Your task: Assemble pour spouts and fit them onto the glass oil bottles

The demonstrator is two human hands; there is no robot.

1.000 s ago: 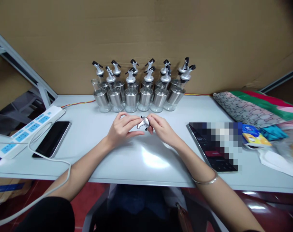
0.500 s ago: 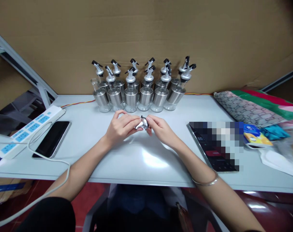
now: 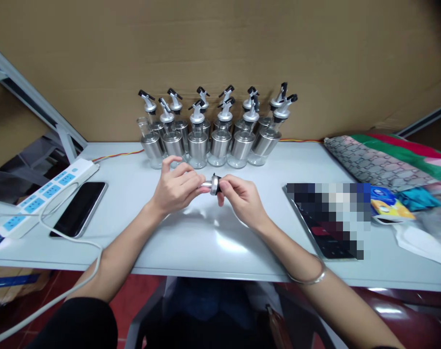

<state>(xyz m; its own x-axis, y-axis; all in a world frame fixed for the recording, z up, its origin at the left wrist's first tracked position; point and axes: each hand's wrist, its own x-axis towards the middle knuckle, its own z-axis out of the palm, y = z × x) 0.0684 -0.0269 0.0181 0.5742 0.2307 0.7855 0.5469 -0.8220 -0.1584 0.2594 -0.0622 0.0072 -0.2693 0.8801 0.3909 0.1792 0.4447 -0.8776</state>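
A silver pour spout (image 3: 213,185) with a black stopper end lies sideways between my two hands, above the table. My left hand (image 3: 179,186) pinches its narrow silver end, the index finger raised. At the black end, my right hand (image 3: 240,198) closes thumb and fingers on it. Behind my hands stand two rows of glass bottles (image 3: 197,145) with steel sleeves, nearly all topped by silver spouts with black flip levers. The front left bottle (image 3: 152,144) has a bare glass neck.
To the left lie a white power strip (image 3: 42,198), a black phone (image 3: 78,209) and a white cable (image 3: 75,238). On the right are a tablet (image 3: 320,228), partly pixelated, a blue-and-yellow packet (image 3: 389,203) and a patterned cushion (image 3: 373,160). Cardboard (image 3: 220,43) stands behind the bottles.
The spout has turned from slanting to nearly level, its black end toward my right hand. My left hand has shifted slightly left, its index finger lifted. The bottles stay put.
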